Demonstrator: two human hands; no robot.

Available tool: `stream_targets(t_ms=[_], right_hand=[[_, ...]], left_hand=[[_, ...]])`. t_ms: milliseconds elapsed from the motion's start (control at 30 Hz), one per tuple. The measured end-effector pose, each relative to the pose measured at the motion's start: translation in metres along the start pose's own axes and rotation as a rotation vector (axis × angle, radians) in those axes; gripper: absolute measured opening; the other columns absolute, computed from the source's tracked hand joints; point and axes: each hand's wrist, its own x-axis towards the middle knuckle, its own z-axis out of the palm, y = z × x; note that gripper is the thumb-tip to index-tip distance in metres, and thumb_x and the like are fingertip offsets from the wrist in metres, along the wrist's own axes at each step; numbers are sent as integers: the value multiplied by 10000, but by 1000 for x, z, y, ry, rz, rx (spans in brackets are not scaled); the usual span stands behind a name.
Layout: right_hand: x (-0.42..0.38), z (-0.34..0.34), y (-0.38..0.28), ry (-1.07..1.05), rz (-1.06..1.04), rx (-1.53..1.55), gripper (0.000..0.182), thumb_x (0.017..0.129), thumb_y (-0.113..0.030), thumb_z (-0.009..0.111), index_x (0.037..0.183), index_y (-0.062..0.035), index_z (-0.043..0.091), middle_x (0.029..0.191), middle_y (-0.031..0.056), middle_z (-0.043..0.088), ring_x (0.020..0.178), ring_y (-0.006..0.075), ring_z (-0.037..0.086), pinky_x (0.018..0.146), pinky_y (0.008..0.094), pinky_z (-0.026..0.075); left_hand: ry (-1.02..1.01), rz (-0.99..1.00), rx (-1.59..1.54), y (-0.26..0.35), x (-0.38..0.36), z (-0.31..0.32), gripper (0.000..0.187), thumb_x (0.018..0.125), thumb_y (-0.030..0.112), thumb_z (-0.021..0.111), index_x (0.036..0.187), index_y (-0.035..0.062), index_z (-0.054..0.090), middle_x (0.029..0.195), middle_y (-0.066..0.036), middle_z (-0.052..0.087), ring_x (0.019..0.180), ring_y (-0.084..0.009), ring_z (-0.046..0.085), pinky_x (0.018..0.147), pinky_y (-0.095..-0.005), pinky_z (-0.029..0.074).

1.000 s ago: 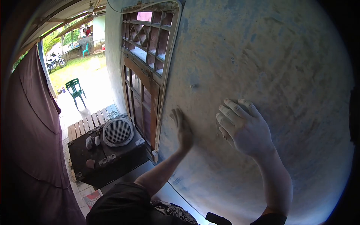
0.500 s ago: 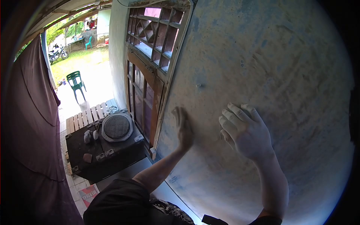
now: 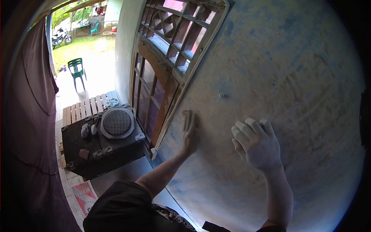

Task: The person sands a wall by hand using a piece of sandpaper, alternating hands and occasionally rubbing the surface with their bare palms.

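A dusty, grey-beige wall (image 3: 239, 73) with bluish patches fills the right of the view. My left hand (image 3: 190, 133) rests flat against it near the window frame, fingers stretched upward, holding nothing visible. Farther right, my right hand (image 3: 259, 145) is at the wall with its fingers bent and drawn in, whitish dust on them. Its palm side is hidden, so whatever may be under the fingers cannot be made out. A small knob-like fixture (image 3: 221, 95) sticks out of the wall above and between the hands.
A black box (image 3: 92, 164) stands left of me, carrying a round speaker grille (image 3: 116, 123), two pale lumps and a reddish-brown piece (image 3: 84, 154). Beyond are a slatted bench (image 3: 83, 110) and a green chair (image 3: 77, 69). A wooden window (image 3: 154, 85) adjoins the wall; a dark curtain (image 3: 33, 116) hangs left.
The view has shifted, so the window and wall fixture appear farther right. My right hand's fingers are more bent and closer together. My left hand remains on the wall.
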Motion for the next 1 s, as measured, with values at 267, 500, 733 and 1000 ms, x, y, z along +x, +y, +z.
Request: stream_targets(t_ms=[267, 500, 733, 1000], right_hand=[[6, 3, -4, -17, 3, -6, 310, 932, -289, 736, 1198, -130, 758, 1266, 22, 735, 1229, 202, 627, 1068, 424, 474], [9, -5, -1, -45, -21, 6, 333, 922, -281, 748, 1214, -122, 757, 1337, 37, 702, 1266, 218, 598, 1089, 428, 459], [42, -19, 20, -27, -41, 100, 345, 904, -247, 760, 1221, -112, 746, 1386, 68, 677, 1323, 234, 568, 1111, 431, 438], [92, -7, 30, -20, -94, 13, 341, 913, -279, 749, 1220, -131, 743, 1360, 52, 682, 1311, 217, 572, 1111, 404, 436]], left_hand=[[142, -169, -93, 45, 17, 18, 634, 1085, 55, 419, 1698, 44, 259, 1791, -205, 124, 1660, -393, 45, 1335, -480, 49], [92, 53, -101, 87, 76, 5, 602, 1058, 70, 485, 1653, 61, 397, 1751, -208, 278, 1643, -402, 173, 1329, -471, 147], [269, -362, -141, 23, -5, 22, 612, 1080, 39, 430, 1682, 58, 322, 1762, -217, 236, 1651, -395, 136, 1332, -456, 103], [101, -210, -130, 86, 70, 6, 580, 1106, 73, 368, 1677, 6, 291, 1778, -219, 180, 1663, -372, 74, 1336, -455, 44]])
